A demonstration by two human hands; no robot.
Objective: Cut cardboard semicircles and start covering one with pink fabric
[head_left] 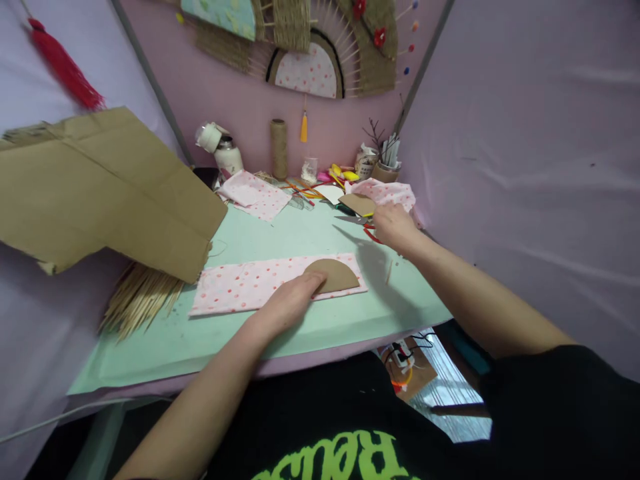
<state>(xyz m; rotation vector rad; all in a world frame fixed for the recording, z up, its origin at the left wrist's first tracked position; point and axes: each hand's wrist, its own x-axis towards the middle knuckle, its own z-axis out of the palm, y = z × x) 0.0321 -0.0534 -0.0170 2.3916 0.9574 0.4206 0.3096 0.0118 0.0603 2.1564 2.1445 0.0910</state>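
A flat half-circle of brown cardboard [340, 276] lies on the right end of a folded strip of pink fabric with red dots [240, 287]. My left hand [293, 298] holds the cardboard down against the cloth, its fingertips over the left corner. Farther back on the right, my right hand [395, 225] is closed at the red handles of a pair of scissors [354, 219]. Their blades point left and cast a shadow on the table. Just behind the scissors is another piece of brown cardboard [357, 203], next to crumpled dotted fabric [387, 192].
A large folded cardboard sheet [110, 193] leans in from the left over a bundle of thin sticks [143, 297]. Along the back stand a bottle [229, 157], a twine spool [279, 148] and a pot of strips [387, 170]. Another dotted cloth [257, 197] lies there.
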